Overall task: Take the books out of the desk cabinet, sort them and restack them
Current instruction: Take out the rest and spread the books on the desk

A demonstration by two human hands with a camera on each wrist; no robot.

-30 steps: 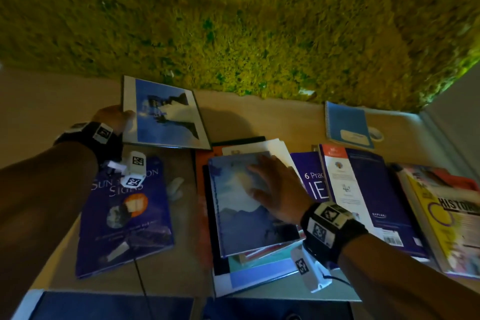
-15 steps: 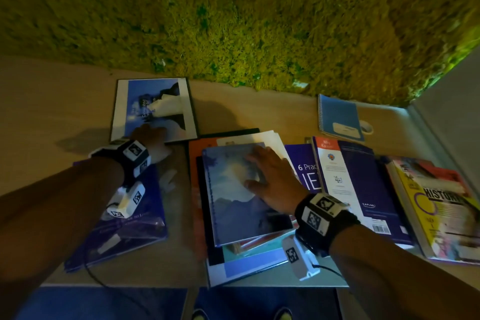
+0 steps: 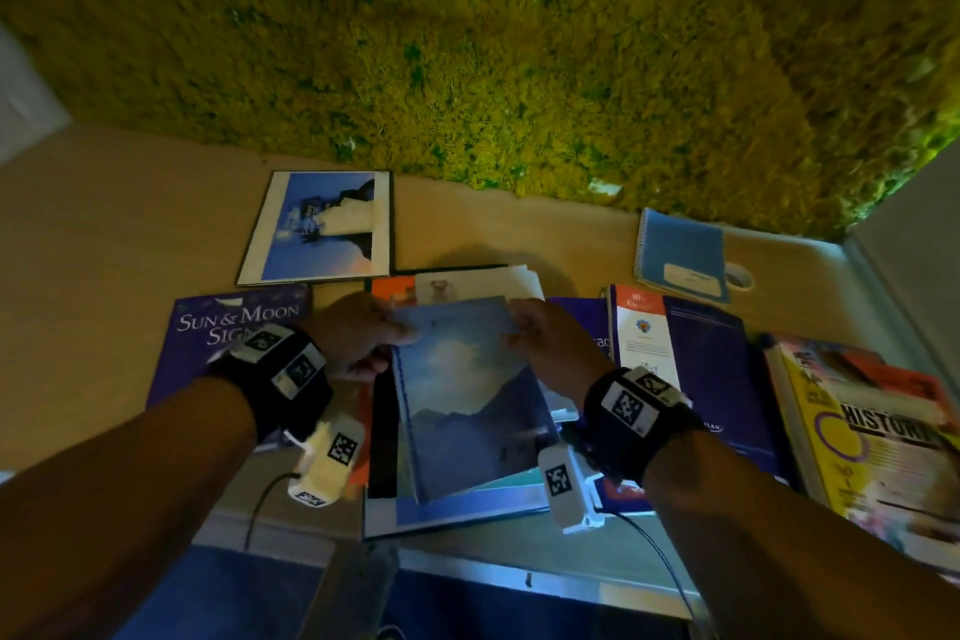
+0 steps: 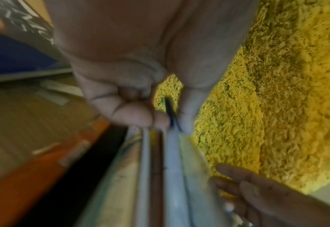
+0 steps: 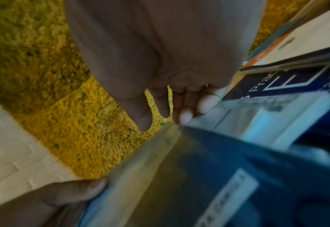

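Note:
A thin blue book with a cloud and mountain cover (image 3: 462, 395) lies on top of the middle pile of books (image 3: 447, 509). My left hand (image 3: 363, 338) pinches its far left corner, thumb on top. My right hand (image 3: 545, 343) grips its far right corner. In the left wrist view my left hand (image 4: 167, 121) pinches the book's edge (image 4: 171, 169). The right wrist view shows my right hand (image 5: 166, 119) at the book's edge (image 5: 160, 161), fingers underneath. The white-bordered blue book (image 3: 322, 229) lies flat at the back left.
The purple "Sun & Moon Signs" book (image 3: 228, 333) lies under my left wrist. To the right are a Kaplan book (image 3: 691, 364), a yellow History book (image 3: 872, 431) and a blue spiral notebook (image 3: 680, 250). A green shaggy wall (image 3: 467, 42) backs the desk (image 3: 104, 224).
My left hand left the white-bordered book at the back left and came over to the cloud-cover book. My right hand shifted from lying flat on its cover to gripping its far corner.

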